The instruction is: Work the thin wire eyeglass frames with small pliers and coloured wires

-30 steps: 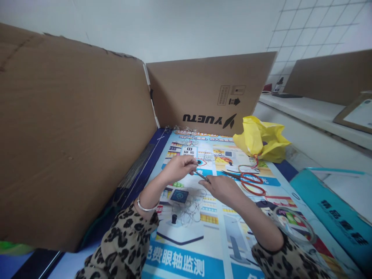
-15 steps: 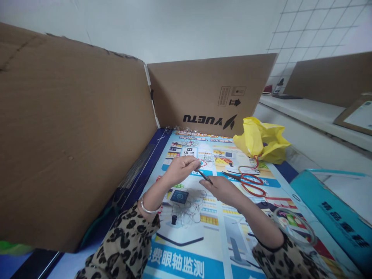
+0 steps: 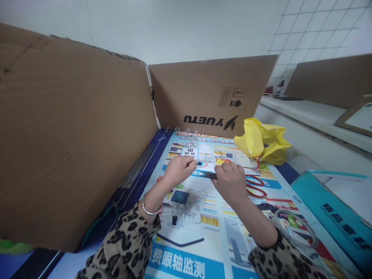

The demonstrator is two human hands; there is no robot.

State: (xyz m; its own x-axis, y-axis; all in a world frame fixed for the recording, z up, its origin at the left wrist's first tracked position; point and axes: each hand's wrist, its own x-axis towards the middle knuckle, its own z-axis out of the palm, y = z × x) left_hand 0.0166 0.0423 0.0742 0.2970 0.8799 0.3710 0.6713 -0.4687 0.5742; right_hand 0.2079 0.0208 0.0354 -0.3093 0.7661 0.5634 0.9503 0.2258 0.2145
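My left hand (image 3: 179, 169) is closed in a pinch, with a silver bangle (image 3: 147, 209) on its wrist. My right hand (image 3: 231, 181) is closed in a fist beside it. Between the two runs a thin dark tool (image 3: 208, 174), and each hand grips one end of it. Below the hands, a tangle of thin clear wire (image 3: 188, 203) lies on the printed poster (image 3: 203, 248). Red-handled scissors (image 3: 255, 188) lie just right of my right hand, partly hidden by it.
Cardboard walls stand at the left (image 3: 72, 135) and at the back (image 3: 209, 97). A crumpled yellow bag (image 3: 263, 141) sits at the back right. At the right lie a teal box (image 3: 337, 209) and a coil of clear tubing (image 3: 293, 226).
My right hand has risen, turned and closed into a fist round the dark tool, now covering part of the scissors. My left hand has stayed in its pinch.
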